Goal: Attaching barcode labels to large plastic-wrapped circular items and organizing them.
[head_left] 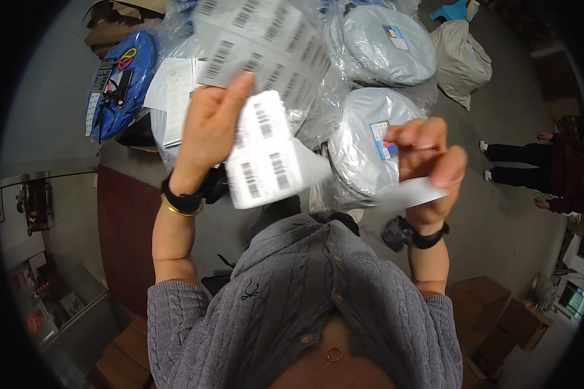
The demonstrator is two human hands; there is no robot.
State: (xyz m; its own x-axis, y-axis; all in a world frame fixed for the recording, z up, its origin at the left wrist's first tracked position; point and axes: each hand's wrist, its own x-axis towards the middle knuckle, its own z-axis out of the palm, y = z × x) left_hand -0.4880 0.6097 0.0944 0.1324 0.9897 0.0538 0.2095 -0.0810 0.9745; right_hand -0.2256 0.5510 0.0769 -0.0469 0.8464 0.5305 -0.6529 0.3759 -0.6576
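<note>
My left hand (pixel 213 123) is closed, thumb on top, on a long sheet of white barcode labels (pixel 266 155). Part of the sheet stretches away above the hand, and a folded part hangs down beside the wrist. To the right, my right hand (pixel 430 165) pinches a small white label (pixel 412 193), blurred by motion, between thumb and finger. Behind that hand lies a round grey bundle in clear plastic (pixel 363 126), with a blue and white sticker on it. Another wrapped round bundle (pixel 389 45) lies farther off.
At the left, a blue round bundle (pixel 126 84) carries a calculator (pixel 104 76) and rolls of coloured tape (pixel 128 58). Papers (pixel 175 97) lie near my left hand. A pale sack (pixel 462 58) stands far right, a person in dark trousers (pixel 519 165) nearby. Cardboard boxes (pixel 480 301) sit lower right.
</note>
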